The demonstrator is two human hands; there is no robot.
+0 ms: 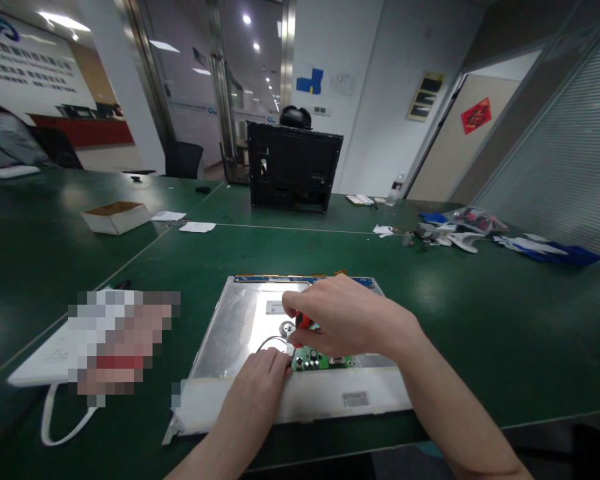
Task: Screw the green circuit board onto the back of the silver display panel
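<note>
A silver metal-backed monitor panel (235,327) lies flat on the green table, with a white bezel along its near edge. A small green circuit board (323,361) sits on its near middle. My right hand (340,319) is curled over the board, fingers closed round a tool with an orange-red handle (304,321). My left hand (257,380) rests on the panel's near edge just left of the board, fingers bent and pressed down beside a thin black wire (269,342).
A black monitor housing (293,167) stands upright at the table's far side. A white cardboard box (116,217) and paper slips lie at the left. Gloves and small parts (460,233) are scattered at the right. A white bag with a blurred patch (50,360) lies near left.
</note>
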